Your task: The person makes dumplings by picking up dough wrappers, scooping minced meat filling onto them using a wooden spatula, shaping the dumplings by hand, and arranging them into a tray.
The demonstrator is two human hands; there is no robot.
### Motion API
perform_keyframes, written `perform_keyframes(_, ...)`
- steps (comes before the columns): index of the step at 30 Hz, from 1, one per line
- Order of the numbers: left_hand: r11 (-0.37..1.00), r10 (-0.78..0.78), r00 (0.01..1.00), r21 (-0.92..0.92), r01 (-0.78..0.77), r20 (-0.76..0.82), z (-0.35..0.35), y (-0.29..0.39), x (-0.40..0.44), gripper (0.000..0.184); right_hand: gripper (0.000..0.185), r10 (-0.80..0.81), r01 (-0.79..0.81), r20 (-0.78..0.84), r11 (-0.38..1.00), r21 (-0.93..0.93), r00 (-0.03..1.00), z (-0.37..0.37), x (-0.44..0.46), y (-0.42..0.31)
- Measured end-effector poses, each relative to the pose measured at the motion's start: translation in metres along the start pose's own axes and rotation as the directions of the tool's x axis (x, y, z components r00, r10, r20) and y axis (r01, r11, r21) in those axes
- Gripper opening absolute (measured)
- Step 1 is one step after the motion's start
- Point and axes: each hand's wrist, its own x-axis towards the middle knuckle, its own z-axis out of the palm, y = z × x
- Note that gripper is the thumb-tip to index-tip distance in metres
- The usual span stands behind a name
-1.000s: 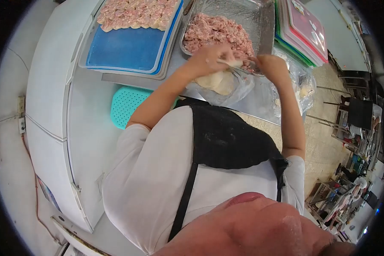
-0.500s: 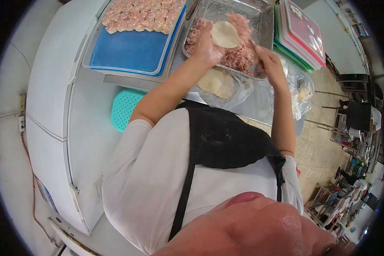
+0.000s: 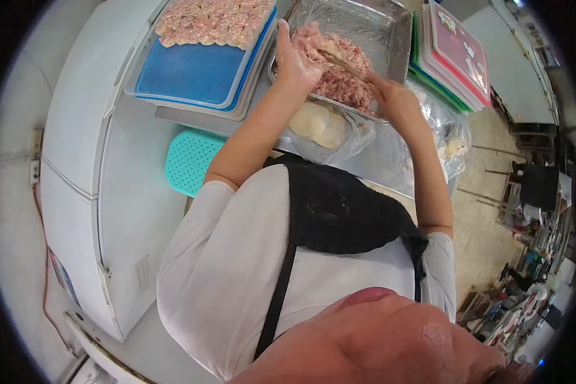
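Note:
My left hand [image 3: 296, 67] is cupped with its thumb up, holding a round dough wrapper [image 3: 330, 47] that is mostly covered by pink minced meat. In my right hand [image 3: 393, 97] is a flat, narrow spatula [image 3: 344, 64], its blade against the meat on the wrapper. Both hands are over a metal tray [image 3: 390, 45], where more minced meat [image 3: 345, 89] lies along the near side. Just in front of the tray, several pale dough wrappers [image 3: 319, 123] are stacked on a clear plastic bag [image 3: 355, 137].
On the left, a blue-lined tray [image 3: 189, 77] holds rows of filled dumplings [image 3: 214, 22]. Stacked coloured lids [image 3: 461, 51] stand at the right, beside a crumpled plastic bag [image 3: 451, 144]. A turquoise perforated basket [image 3: 189, 163] sits lower left, near a white fridge [image 3: 77, 128].
My left hand has moved left and turned, so the wrapper's bare face no longer shows. My right hand has brought the spatula leftward, and the lump of meat is now on the wrapper.

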Motion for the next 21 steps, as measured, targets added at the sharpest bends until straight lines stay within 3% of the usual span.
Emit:
perform_keyframes(1, 1.0, -0.001, 1.0, 0.013, 0.002, -0.021, 0.002, 0.004, -0.001, 0.066, 0.023, 0.017, -0.016, 0.02, 0.998, -0.058, 1.0, -0.017, 0.003, -0.008)
perform_keyframes(3, 1.0, -0.001, 0.996, 0.0, 0.001, 0.091, -0.023, 0.001, 0.023, 0.063, 0.023, 0.071, -0.06, 0.055, 0.984, -0.17, 0.996, -0.052, -0.001, -0.027)
perform_keyframes(4, 1.0, -0.004, 0.989, -0.004, 0.005, 0.147, -0.025, 0.001, 0.027, 0.061, 0.024, 0.036, -0.03, 0.039, 0.991, -0.133, 0.999, -0.043, 0.0, -0.026)
perform_keyframes(7, 0.994, 0.088, 0.993, 0.055, -0.092, 0.074, -0.013, -0.008, 0.025, 0.058, 0.025, -0.045, 0.045, -0.014, 0.998, -0.047, 0.999, -0.021, 0.002, -0.011)
perform_keyframes(9, 0.999, 0.008, 0.985, -0.037, -0.001, 0.175, -0.028, -0.002, 0.033, 0.052, 0.025, -0.091, 0.09, -0.051, 0.996, -0.027, 0.995, -0.028, 0.003, 0.007)
perform_keyframes(10, 0.996, -0.029, 0.973, -0.076, 0.048, 0.228, -0.028, 0.001, 0.031, 0.05, 0.025, -0.043, 0.054, -0.069, 0.984, 0.173, 0.997, -0.028, 0.002, 0.019)
perform_keyframes(12, 0.952, 0.031, 0.938, 0.275, -0.133, 0.344, -0.018, -0.002, 0.012, 0.051, 0.027, 0.067, -0.015, -0.075, 0.839, 0.544, 0.995, -0.027, 0.0, 0.041)
perform_keyframes(13, 0.873, 0.04, 0.913, 0.43, -0.229, 0.405, -0.007, -0.004, 0.001, 0.055, 0.032, 0.108, -0.124, 0.062, 0.8, 0.587, 0.992, -0.039, 0.0, 0.041)
perform_keyframes(14, 0.641, 0.12, 0.853, 0.616, -0.457, 0.508, 0.001, -0.002, -0.004, 0.061, 0.033, 0.151, -0.229, 0.177, 0.757, 0.612, 0.973, -0.042, -0.002, 0.043)
perform_keyframes(16, -0.041, 0.135, 0.679, 0.689, -0.723, 0.721, 0.011, 0.003, -0.012, 0.075, 0.034, 0.209, -0.436, 0.407, 0.655, 0.617, 0.889, -0.047, -0.003, 0.045)
perform_keyframes(19, -0.23, 0.138, 0.603, 0.617, -0.752, 0.786, 0.018, -0.001, -0.018, 0.074, 0.034, 0.1, -0.338, 0.39, 0.718, 0.608, 0.915, -0.063, -0.008, 0.036)
perform_keyframes(21, -0.122, -0.079, 0.689, 0.679, -0.724, 0.721, 0.017, 0.008, -0.018, 0.065, 0.034, 0.019, -0.209, 0.298, 0.756, 0.62, 0.954, -0.063, -0.014, 0.029)
